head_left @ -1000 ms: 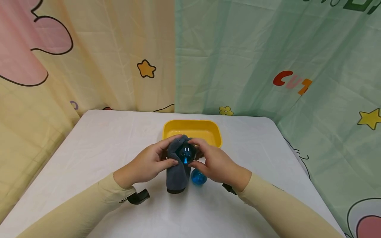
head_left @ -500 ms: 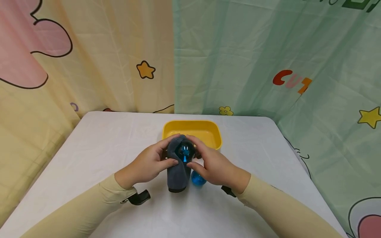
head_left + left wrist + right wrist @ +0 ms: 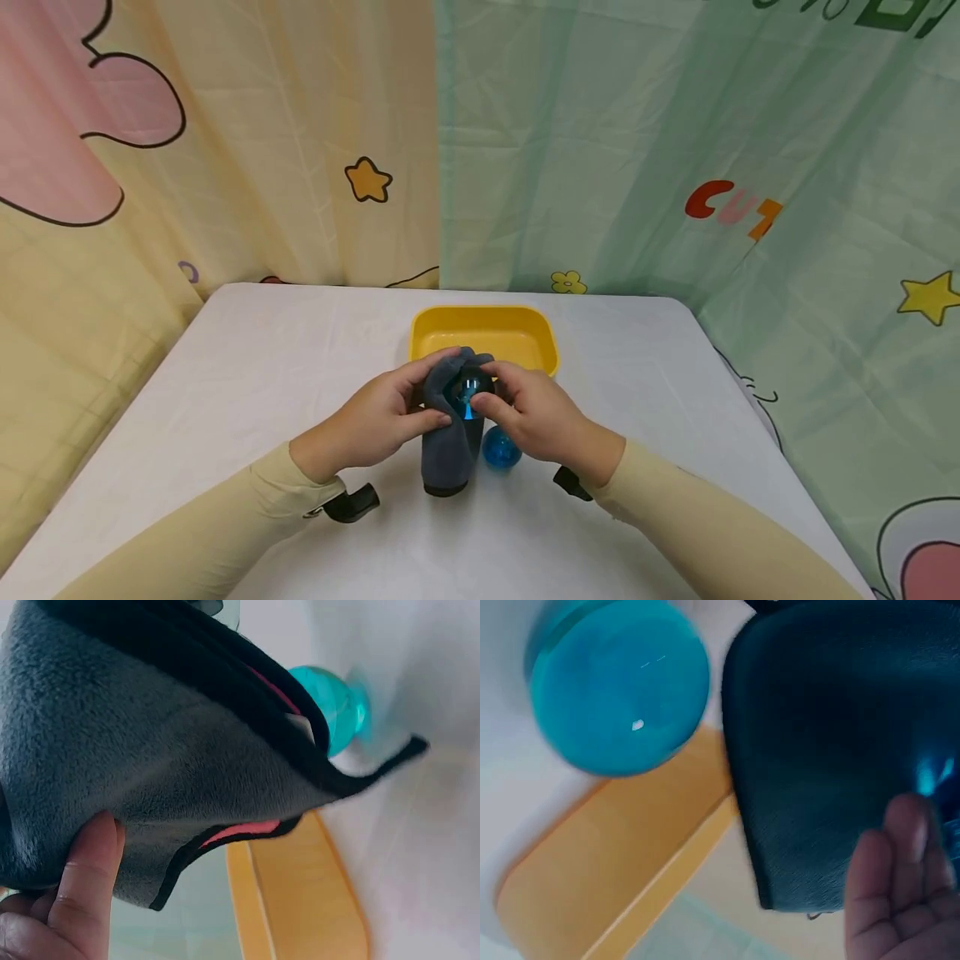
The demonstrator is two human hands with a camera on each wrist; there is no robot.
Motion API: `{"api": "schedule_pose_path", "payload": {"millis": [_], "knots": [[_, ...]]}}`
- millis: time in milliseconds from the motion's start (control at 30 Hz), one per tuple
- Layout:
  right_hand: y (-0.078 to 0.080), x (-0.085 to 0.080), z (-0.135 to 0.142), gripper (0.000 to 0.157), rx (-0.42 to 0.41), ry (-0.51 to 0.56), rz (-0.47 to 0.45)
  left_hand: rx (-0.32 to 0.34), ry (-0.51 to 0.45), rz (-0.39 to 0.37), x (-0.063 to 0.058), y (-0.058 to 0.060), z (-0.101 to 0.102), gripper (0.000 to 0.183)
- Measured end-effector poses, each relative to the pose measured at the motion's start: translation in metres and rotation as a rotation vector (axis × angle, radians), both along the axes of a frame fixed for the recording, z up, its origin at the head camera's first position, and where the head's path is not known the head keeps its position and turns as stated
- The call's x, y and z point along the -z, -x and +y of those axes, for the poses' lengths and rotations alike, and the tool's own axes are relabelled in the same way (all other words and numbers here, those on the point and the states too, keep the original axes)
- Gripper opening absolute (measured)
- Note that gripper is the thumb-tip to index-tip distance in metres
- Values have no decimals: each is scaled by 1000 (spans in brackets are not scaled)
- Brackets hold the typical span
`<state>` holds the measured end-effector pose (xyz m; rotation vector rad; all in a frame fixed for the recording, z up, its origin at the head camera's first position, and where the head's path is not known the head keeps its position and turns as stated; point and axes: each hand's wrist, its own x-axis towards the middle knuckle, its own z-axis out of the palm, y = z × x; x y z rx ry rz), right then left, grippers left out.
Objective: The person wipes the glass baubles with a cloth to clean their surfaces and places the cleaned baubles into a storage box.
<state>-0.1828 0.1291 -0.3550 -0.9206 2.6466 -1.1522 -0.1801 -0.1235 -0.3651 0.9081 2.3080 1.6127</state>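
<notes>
A dark grey plush cloth (image 3: 446, 457) with black edging wraps partly round a shiny, dark blue see-through ball (image 3: 472, 387). My left hand (image 3: 378, 414) grips the cloth on its left side, thumb in front and fingers behind. From the right, my right hand (image 3: 542, 414) holds the ball, with its thumb across the front and its other fingers along the far side. In the left wrist view the cloth (image 3: 150, 735) hangs from the fingers, a bit of pink showing inside. A second, bright blue ball (image 3: 501, 448) rests on the table below the right hand.
Just behind the hands stands a shallow yellow tray (image 3: 450, 333), partly covered by them in the head view. The white table (image 3: 300, 350) reaches back to printed curtains (image 3: 570, 150), which hang behind it and at both sides.
My right thumb has slid from the ball's lower edge up onto its front. The cloth, ball and both hands have shifted slightly towards me. The second ball still lies on the table.
</notes>
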Motion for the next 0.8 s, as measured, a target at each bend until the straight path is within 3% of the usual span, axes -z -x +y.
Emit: {"api": "schedule_pose_path", "payload": {"millis": [100, 233, 367, 467, 567, 700, 800], "knots": [[-2, 0, -1, 58, 7, 30, -6, -12, 1, 12, 2, 0, 0, 76], [-3, -3, -1, 78, -22, -35, 64, -17, -21, 19, 2, 2, -1, 75], [-4, -6, -1, 74, -52, -134, 164, -10, -49, -7, 2, 2, -3, 76], [-2, -8, -1, 67, -45, -173, 186, 1, -57, -23, 1, 1, -4, 76], [0, -8, 0, 63, -26, -132, 109, 1, -54, -21, 0, 0, -3, 75], [1, -6, 0, 45, 19, 9, -88, -3, -32, -13, 1, -1, -2, 74], [0, -6, -1, 40, 39, 62, -131, -4, -17, -6, 2, -2, -1, 75]]}}
